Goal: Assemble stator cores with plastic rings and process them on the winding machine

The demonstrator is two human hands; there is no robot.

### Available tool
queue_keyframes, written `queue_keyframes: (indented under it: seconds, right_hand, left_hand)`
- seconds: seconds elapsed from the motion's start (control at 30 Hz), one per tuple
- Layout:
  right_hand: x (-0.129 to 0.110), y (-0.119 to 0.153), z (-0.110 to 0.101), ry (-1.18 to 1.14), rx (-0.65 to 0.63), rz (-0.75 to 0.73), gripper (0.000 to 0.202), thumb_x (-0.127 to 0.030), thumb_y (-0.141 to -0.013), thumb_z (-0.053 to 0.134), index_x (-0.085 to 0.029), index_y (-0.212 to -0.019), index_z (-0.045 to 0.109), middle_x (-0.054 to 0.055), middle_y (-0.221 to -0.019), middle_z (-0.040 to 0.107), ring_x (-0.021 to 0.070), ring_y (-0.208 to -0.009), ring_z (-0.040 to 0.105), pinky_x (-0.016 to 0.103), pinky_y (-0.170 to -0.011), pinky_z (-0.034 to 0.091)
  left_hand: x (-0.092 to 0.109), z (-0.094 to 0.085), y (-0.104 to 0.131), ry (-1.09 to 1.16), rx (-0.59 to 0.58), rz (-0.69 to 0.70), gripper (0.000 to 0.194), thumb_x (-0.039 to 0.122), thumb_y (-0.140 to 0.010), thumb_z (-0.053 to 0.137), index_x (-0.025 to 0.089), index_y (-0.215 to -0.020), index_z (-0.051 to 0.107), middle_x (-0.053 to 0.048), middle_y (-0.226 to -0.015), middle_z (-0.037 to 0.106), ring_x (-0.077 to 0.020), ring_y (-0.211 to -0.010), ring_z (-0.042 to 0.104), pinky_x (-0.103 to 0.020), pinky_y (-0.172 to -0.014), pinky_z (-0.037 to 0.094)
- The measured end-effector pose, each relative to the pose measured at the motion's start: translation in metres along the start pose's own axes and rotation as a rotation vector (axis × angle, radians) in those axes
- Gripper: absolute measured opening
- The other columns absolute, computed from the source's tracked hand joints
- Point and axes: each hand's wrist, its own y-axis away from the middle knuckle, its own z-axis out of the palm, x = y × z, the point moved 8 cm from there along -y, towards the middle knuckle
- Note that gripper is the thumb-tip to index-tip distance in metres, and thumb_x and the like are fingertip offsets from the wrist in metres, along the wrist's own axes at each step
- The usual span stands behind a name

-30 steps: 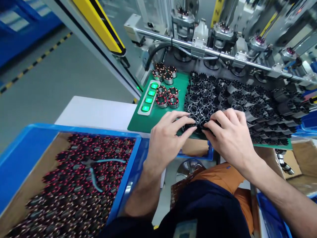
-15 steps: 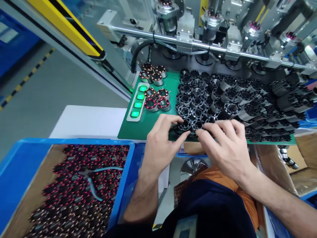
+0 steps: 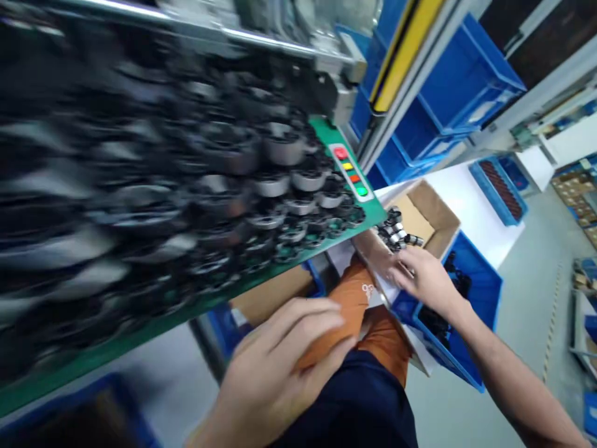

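My left hand [image 3: 284, 361] hangs in the air in front of the green board [image 3: 368, 214], fingers apart, with nothing in it. My right hand [image 3: 422, 277] is over the near edge of an open cardboard box [image 3: 438, 208], its fingers curled and blurred; whether they hold anything cannot be made out. Inside that box lie loose dark and silvery rings [image 3: 396, 233]. Stacked black slotted rings [image 3: 219, 199] fill much of the green board, the closer ones smeared by motion.
A blue bin [image 3: 480, 298] with black parts stands right of the box. Colored buttons [image 3: 354, 178] line the board's right end. Behind rise a yellow-edged machine post [image 3: 405, 50] and stacked blue crates [image 3: 466, 74]. A metal rail [image 3: 270, 42] runs above the rings.
The view has swung to the right. Both hands have left the front of the ring stacks; the right one is now at the cardboard box, the left one in the air.
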Motion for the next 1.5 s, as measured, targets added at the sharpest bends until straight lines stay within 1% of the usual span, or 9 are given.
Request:
queue_keyframes:
  seconds: [0.1,0.2,0.33,0.47,0.67,0.83,1.0,1.2,1.5]
  right_hand:
    - [0.106,-0.015,0.015,0.065,-0.07,0.256,0.029,-0.02,-0.112,0.076,-0.013,-0.141,0.076,0.016,-0.133,0.08,0.0282,-0.124,0.078,0.042,-0.11,0.063]
    - [0.171,-0.035,0.048,0.092,-0.194,0.373,0.044,-0.033,-0.113,0.083,-0.017,-0.152,0.072,0.014,-0.149,0.076,0.0306,-0.133,0.077,0.054,-0.117,0.067]
    - [0.201,-0.062,0.094,0.061,-0.37,0.379,0.048,-0.045,-0.114,0.084,-0.019,-0.153,0.073,0.014,-0.152,0.075,0.0301,-0.132,0.078,0.054,-0.112,0.071]
    - [0.207,-0.075,0.108,0.032,-0.456,0.35,0.048,-0.043,-0.114,0.083,-0.019,-0.155,0.072,0.014,-0.155,0.074,0.0308,-0.134,0.078,0.054,-0.114,0.07]
    - [0.231,-0.078,0.093,0.092,-0.519,0.418,0.047,-0.046,-0.115,0.081,-0.016,-0.15,0.076,0.016,-0.149,0.079,0.0327,-0.135,0.079,0.057,-0.118,0.067]
    - [0.237,-0.085,0.081,0.185,-0.458,0.515,0.058,-0.052,-0.109,0.079,-0.004,-0.142,0.085,0.03,-0.14,0.083,0.0477,-0.137,0.08,0.053,-0.114,0.064]
    - [0.235,-0.089,0.076,0.201,-0.413,0.497,0.077,-0.071,-0.105,0.081,-0.006,-0.146,0.085,0.027,-0.14,0.085,0.0457,-0.137,0.08,0.049,-0.113,0.065]
    - [0.263,-0.082,0.064,0.237,-0.432,0.509,0.055,-0.046,-0.095,0.099,-0.015,-0.139,0.09,0.016,-0.136,0.089,0.0379,-0.129,0.084,0.043,-0.111,0.068]
    - [0.267,-0.096,0.092,0.283,-0.482,0.515,0.07,-0.028,-0.087,0.106,-0.006,-0.15,0.084,0.024,-0.14,0.086,0.0414,-0.13,0.083,0.043,-0.112,0.068]
  left_hand:
    - [0.015,0.1,-0.082,0.066,-0.208,0.085,0.009,0.021,-0.116,0.07,0.025,-0.124,0.072,-0.005,-0.122,0.084,-0.0228,-0.117,0.083,-0.036,-0.107,0.069]
    - [0.004,0.209,-0.149,-0.204,-0.571,0.082,0.019,0.029,-0.117,0.07,0.02,-0.132,0.079,-0.011,-0.139,0.082,-0.0304,-0.136,0.075,-0.044,-0.119,0.064]
    - [-0.023,0.317,-0.207,-0.452,-0.839,0.127,0.04,0.021,-0.113,0.064,0.011,-0.15,0.077,-0.021,-0.155,0.079,-0.0354,-0.152,0.065,-0.046,-0.126,0.055]
    - [-0.058,0.38,-0.225,-0.576,-1.017,0.139,0.041,0.012,-0.104,0.064,0.013,-0.139,0.086,-0.023,-0.149,0.083,-0.0384,-0.149,0.067,-0.051,-0.127,0.048]
    - [-0.09,0.401,-0.227,-0.642,-1.177,0.19,0.04,0.01,-0.102,0.065,0.017,-0.131,0.091,-0.023,-0.148,0.083,-0.0418,-0.147,0.067,-0.056,-0.126,0.046]
    - [-0.09,0.403,-0.228,-0.661,-1.264,0.256,0.053,0.012,-0.09,0.081,0.036,-0.137,0.089,-0.008,-0.143,0.084,-0.0344,-0.138,0.068,-0.047,-0.119,0.052]
    - [-0.082,0.404,-0.222,-0.639,-1.28,0.336,0.058,0.013,-0.093,0.076,0.037,-0.145,0.087,-0.009,-0.143,0.083,-0.0347,-0.136,0.068,-0.047,-0.118,0.053]
    - [-0.079,0.402,-0.216,-0.591,-1.264,0.374,0.037,0.017,-0.095,0.072,0.032,-0.122,0.09,-0.007,-0.131,0.084,-0.0311,-0.128,0.072,-0.041,-0.105,0.055]
    - [-0.07,0.393,-0.234,-0.602,-1.04,0.267,0.022,0.029,-0.112,0.069,0.018,-0.12,0.086,-0.011,-0.124,0.085,-0.0249,-0.112,0.074,-0.035,-0.094,0.051]
